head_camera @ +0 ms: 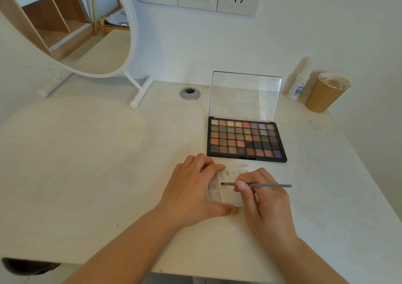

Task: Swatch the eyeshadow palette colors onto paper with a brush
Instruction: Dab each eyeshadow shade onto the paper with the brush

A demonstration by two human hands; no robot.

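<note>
Small white paper card (pixel 230 193) lies flat on the pale desk top (pixel 97 164), toward the near edge and right of centre, just in front of the open black eyeshadow palette (pixel 245 140) with its grid of brown, orange, green and purple pans; clear lid (pixel 245 96) stands upright at the back, so pans stay reachable right beside the paper for short dip-and-swatch trips. Faint tan swatches already run along the card's far edge and its left side. Left hand (pixel 193 193) rests palm down on the card's left edge, fingers spread and lightly bent, thumb at the near corner, probably pinning the card so it doesn't slide under the strokes; it grips nothing. Right hand (pixel 264 198) pinches the thin grey brush (pixel 256 184) between thumb and forefinger, pen-style, other fingers curled under, hand resting on the desk; handle points right, dark tip points left and sits on or just above the card's middle, contact unclear. Both forearms come in from the near edge. Brown paper cup (pixel 326 93) and white bottle (pixel 299 83) stand at the far right corner, round mirror (pixel 71 29) at the far left.
</note>
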